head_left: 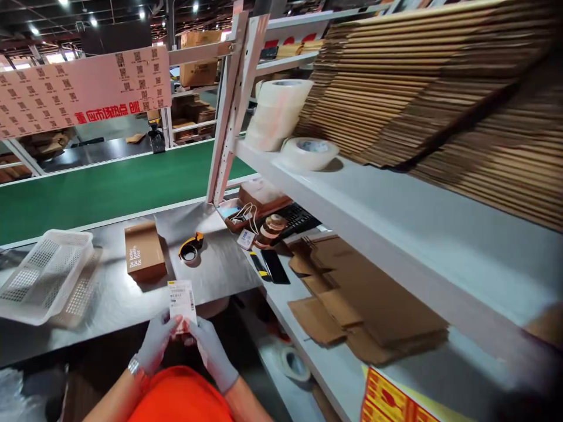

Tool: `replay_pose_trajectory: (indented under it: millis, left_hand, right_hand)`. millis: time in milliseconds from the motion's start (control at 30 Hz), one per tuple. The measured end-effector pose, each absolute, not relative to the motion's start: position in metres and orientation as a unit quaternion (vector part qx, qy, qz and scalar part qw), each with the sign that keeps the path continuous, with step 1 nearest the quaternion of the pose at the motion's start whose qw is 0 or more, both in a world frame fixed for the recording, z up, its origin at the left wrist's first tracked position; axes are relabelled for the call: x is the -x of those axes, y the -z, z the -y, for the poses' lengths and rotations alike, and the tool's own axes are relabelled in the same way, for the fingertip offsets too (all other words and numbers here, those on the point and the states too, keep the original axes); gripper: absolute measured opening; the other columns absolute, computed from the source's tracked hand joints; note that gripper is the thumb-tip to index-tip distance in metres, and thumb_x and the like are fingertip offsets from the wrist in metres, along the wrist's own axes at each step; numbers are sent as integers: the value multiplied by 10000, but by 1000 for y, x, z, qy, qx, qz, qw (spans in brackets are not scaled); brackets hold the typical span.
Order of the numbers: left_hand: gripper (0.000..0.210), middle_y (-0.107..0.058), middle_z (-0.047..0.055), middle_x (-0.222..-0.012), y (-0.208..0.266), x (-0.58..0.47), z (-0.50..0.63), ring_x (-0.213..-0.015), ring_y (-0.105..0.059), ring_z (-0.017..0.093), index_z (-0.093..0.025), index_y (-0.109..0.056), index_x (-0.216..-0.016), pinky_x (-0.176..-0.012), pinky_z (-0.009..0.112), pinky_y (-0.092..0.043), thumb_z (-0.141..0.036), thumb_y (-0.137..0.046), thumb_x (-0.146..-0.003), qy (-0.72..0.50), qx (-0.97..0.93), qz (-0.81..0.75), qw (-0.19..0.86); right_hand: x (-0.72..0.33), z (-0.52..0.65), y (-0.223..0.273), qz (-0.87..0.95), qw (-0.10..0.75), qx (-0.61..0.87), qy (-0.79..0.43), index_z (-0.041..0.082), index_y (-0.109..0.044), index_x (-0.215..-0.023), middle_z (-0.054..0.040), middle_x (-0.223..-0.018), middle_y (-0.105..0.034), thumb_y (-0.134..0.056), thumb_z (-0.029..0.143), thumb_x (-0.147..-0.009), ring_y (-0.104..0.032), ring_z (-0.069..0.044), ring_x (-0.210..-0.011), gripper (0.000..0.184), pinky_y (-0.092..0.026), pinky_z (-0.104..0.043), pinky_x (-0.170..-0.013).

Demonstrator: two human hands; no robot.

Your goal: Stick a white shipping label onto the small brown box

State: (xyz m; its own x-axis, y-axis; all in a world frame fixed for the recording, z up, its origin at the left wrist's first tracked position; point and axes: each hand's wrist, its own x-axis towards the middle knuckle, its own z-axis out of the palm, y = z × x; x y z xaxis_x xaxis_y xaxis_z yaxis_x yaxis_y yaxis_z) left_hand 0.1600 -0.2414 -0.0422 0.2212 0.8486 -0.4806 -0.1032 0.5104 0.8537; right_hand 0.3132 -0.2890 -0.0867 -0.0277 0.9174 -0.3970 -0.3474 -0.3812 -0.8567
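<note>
Both gloved hands — left hand (157, 341), right hand (211, 350) — fingers pinched on a thin rectangular paper label (182, 300).

left hand (156, 343) and right hand (211, 351) pinching a label (182, 301), fingers closed on it, brown box (143, 252) on the table (118, 299)

Both hands gloved in grey, raised close together in lower frame; left hand (159, 340) angled up and inward, fingers curled, thumb pressed forward in pinch grip; right hand (210, 347) mirrored, fingertips met with left's; watch worn on left wrist; forearms bare, converged from below; elbows out of view.
</note>
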Motion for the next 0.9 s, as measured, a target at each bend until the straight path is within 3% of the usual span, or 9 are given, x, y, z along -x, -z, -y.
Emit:
replay_pose_trajectory:
  millis: [167, 300, 533, 900]
  left_hand:
    - [591, -777, 66, -663, 46, -172, 253, -639, -662, 189, -172, -806, -662, -612, 289, -496, -717, -1022, -588, -339, -408, -580, 618]
    - [619, -862, 107, -775, 41, -178, 254, -695, -759, 239, -163, -881, -762, -597, 305, -569, -734, -1020, -571, -366, -376, -586, 617]
    - [654, -891, 122, -827, 31, -190, 256, -683, -806, 263, -165, -872, -784, -562, 330, -624, -778, -1008, -600, -375, -386, -589, 603]
    - [617, -872, 120, -805, 16, -195, 261, -678, -791, 261, -191, -796, -737, -589, 343, -616, -757, -984, -578, -366, -385, -586, 612]
  right_hand:
    - [-318, 303, 80, 227, 527, 486, -659, 187, -898, -967, -78, -865, -867, -902, 979, -755, -711, -197, -773, 820, -537, -328, -722]
    - [-327, 311, 78, 156, 560, 474, -661, 195, -930, -1007, -81, -904, -884, -1040, 896, -634, -748, -191, -796, 801, -596, -315, -740]
    - [-340, 321, 70, 96, 578, 439, -681, 202, -937, -939, -52, -861, -851, -1165, 695, -592, -743, -148, -760, 645, -609, -263, -719]
    - [-342, 328, 69, 96, 593, 447, -663, 201, -914, -889, -36, -849, -838, -1194, 666, -542, -744, -153, -762, 644, -606, -282, -724]
